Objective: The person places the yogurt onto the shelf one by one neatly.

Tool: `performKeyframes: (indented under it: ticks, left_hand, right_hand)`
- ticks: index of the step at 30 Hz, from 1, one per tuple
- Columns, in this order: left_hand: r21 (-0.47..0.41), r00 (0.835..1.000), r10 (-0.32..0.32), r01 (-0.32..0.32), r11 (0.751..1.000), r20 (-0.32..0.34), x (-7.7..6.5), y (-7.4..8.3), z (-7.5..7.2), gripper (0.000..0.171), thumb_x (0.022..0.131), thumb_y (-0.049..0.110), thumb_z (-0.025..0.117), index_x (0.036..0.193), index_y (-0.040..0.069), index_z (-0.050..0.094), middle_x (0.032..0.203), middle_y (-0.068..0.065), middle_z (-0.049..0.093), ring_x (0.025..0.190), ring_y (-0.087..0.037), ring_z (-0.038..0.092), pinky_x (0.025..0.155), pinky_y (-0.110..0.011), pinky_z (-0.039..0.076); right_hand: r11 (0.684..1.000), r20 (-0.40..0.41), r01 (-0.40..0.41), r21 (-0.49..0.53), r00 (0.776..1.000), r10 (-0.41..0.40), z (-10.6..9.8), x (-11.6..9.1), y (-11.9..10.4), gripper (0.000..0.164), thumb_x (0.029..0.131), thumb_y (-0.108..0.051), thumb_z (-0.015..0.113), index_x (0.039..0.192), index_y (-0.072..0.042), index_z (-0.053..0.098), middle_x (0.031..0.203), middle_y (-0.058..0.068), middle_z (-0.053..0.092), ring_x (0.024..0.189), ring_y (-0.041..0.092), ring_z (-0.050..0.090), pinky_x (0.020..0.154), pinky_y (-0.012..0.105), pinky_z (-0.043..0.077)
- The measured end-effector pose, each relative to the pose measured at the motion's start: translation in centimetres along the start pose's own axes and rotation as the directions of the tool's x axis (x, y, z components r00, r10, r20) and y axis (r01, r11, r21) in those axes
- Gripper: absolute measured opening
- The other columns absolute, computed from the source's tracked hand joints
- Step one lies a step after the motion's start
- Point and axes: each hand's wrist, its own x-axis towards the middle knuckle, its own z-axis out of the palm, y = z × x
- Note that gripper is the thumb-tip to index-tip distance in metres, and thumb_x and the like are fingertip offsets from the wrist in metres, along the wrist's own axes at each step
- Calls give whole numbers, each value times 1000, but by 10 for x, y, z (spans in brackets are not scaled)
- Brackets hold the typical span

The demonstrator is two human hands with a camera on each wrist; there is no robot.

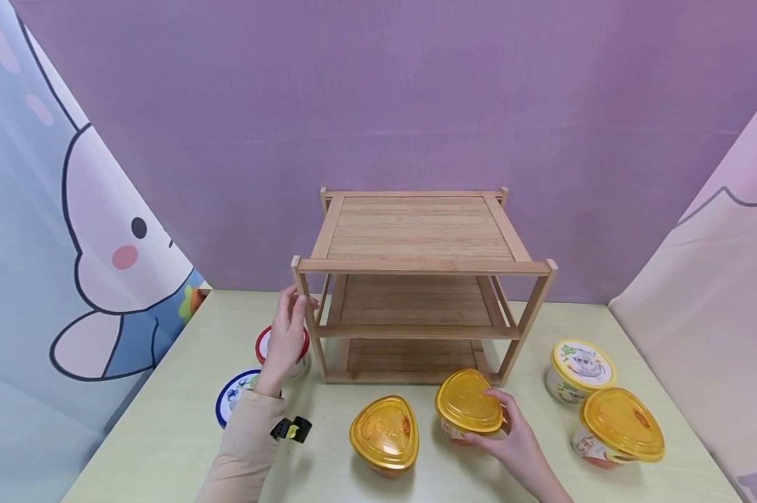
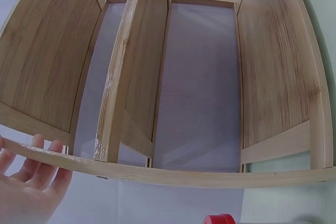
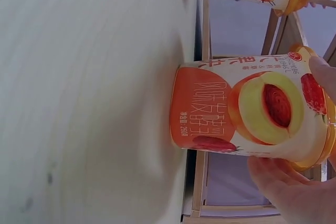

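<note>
My left hand [image 1: 285,332] grips the left front post of a two-tier wooden rack [image 1: 422,265]. In the left wrist view its fingers [image 2: 44,174] reach behind the post [image 2: 157,176], fingertips showing past it. My right hand [image 1: 510,436] holds a yogurt cup [image 1: 469,405] with an amber lid, thumb and fingers spread around the lid's rim. The right wrist view shows peach and strawberry pictures on this cup [image 3: 247,111], its base close to the table. Left of it stands a matching amber-lidded cup [image 1: 386,433].
At the right are a yellow-lidded round tub [image 1: 582,370] and another amber-lidded cup [image 1: 618,426]. A red-lidded tub [image 1: 301,346] and a blue-rimmed tub [image 1: 230,397] stand at the left, partly behind my left arm. A purple curtain [image 1: 409,91] hangs behind the rack.
</note>
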Motion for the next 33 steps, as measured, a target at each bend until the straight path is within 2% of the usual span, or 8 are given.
performKeyframes:
  ticks: [3,7,10,18,24,26,33]
  left_hand:
    - [4,1000,0,0,1000,-2,2,-11,-1,31,96,12,33,124,-3,35,96,-25,53,96,-32,50,86,-41,37]
    - [10,1000,17,-17,1000,-1,2,-14,0,32,97,14,32,125,-2,35,97,-23,53,96,-32,50,86,-41,38]
    - [-5,1000,20,-20,1000,7,2,-14,0,32,97,13,32,125,-2,34,97,-24,52,96,-33,50,87,-42,37]
    - [-21,999,-25,25,999,31,2,-16,-3,34,97,19,33,125,-1,34,99,-24,50,98,-33,48,90,-45,34]
    - [-28,999,-29,30,999,33,3,-16,-4,35,97,19,33,124,-2,34,99,-23,51,98,-31,48,91,-43,33]
    - [-30,999,-29,30,999,31,3,-16,-4,34,97,18,33,124,-2,35,98,-21,51,97,-31,49,90,-42,34]
    - [-41,998,-37,39,998,55,3,-15,-4,34,97,20,33,125,1,33,99,-23,50,98,-31,47,91,-44,33]
  right_hand:
    - [1000,-3,-6,-18,1000,6,0,0,-1,70,56,-14,81,116,-5,45,121,15,47,100,-1,46,81,21,45]
    - [1000,1,-8,-27,1000,8,-2,1,-5,71,56,-14,81,116,-4,44,121,16,47,100,19,53,81,23,46]
    - [999,-2,7,-33,1000,-7,-5,3,-11,71,57,-13,81,116,-2,44,120,18,47,100,27,53,81,25,46]
    - [993,-9,52,-106,999,-53,-20,13,-36,69,60,-14,80,119,-5,45,122,14,48,104,22,50,83,24,45]
    - [986,-3,123,-113,992,-124,-33,21,-60,69,62,-11,79,121,-4,43,123,15,46,104,-8,41,82,13,40]
    - [982,-2,158,-101,987,-159,-37,24,-67,69,63,-8,78,122,-4,43,124,16,46,104,-14,37,82,10,38]
    - [968,20,237,-78,972,-236,-48,31,-93,69,64,-3,77,124,-6,42,124,16,46,105,-12,39,81,8,37]
